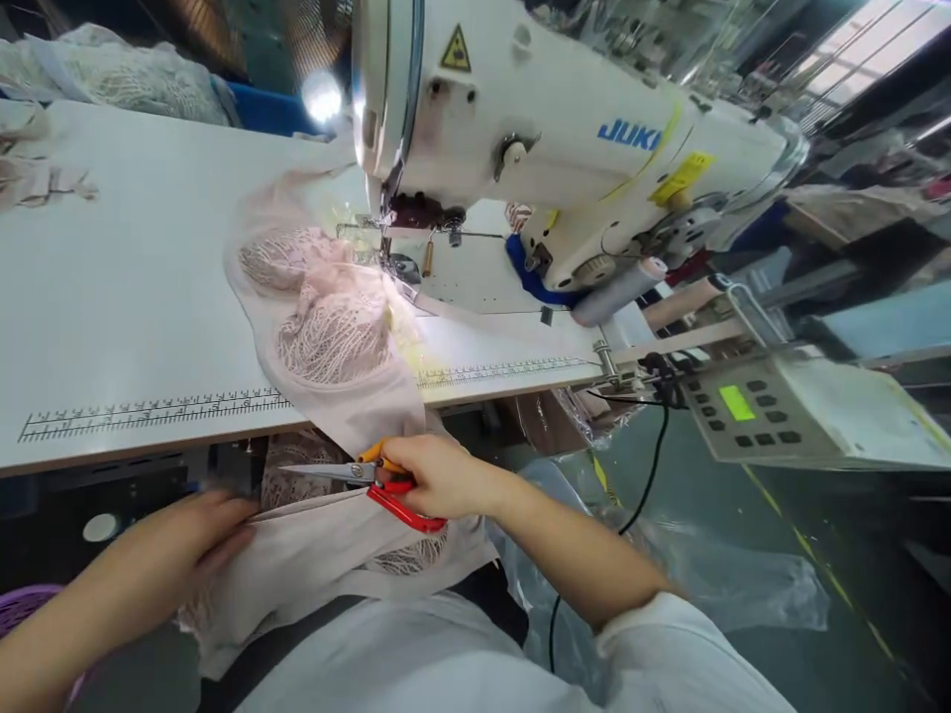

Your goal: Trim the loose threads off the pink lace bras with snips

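In my right hand (442, 475) is a pair of scissors (393, 500) with red and orange handles. The blades point left, above the top edge of a beige bra (297, 555) that lies across my lap. My left hand (197, 545), slightly blurred, grips that bra near its left end, thumb and fingers closed on the fabric. Another beige lace bra (334, 342) rests on the sewing table, its far part by the needle of the sewing machine (475, 119). Its near band hangs over the table edge just behind the scissors.
A printed ruler (156, 411) runs along the front of the white table (111, 267). The control box (788, 406) juts out at right, with a black cable hanging below. More lace pieces (134, 74) lie at back left. Clear plastic bags (713, 574) are on the floor.
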`<state>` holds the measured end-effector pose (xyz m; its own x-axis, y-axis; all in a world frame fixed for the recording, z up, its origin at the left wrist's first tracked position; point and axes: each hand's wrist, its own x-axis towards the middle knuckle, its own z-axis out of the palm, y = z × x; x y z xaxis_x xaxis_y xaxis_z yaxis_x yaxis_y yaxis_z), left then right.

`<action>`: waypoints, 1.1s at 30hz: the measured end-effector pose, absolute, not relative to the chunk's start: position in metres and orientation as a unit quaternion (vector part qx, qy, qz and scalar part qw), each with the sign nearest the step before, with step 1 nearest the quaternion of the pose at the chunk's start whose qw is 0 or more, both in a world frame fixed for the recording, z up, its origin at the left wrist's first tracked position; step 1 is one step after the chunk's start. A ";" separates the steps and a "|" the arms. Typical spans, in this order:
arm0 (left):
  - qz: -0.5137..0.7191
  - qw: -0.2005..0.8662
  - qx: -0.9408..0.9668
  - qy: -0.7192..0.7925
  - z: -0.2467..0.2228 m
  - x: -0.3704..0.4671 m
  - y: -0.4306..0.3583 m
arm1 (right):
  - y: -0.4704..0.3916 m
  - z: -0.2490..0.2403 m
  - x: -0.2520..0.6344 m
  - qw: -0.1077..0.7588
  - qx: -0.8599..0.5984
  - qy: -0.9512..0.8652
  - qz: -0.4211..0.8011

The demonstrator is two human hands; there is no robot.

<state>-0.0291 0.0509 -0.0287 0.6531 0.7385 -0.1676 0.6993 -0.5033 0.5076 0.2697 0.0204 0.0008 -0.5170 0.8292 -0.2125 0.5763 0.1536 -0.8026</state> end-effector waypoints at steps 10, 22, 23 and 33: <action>0.210 0.456 0.770 0.395 -0.013 0.068 0.018 | 0.029 0.011 0.281 0.155 -0.399 -0.749 0.505; 0.115 0.656 0.592 0.454 -0.012 0.044 0.039 | 0.056 0.012 0.281 0.134 -0.342 -0.770 0.522; 0.112 0.655 0.592 0.455 -0.013 0.043 0.040 | 0.057 0.012 0.281 0.139 -0.344 -0.767 0.523; 0.123 0.660 0.522 0.527 -0.011 0.048 0.033 | 0.059 0.018 0.277 0.122 -0.352 -0.764 0.527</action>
<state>0.0483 0.0328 -0.0113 0.4145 0.7123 -0.5664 0.3871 0.4252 0.8181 0.2774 0.0593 0.0183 -0.7217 0.6671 -0.1845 0.4098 0.1970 -0.8907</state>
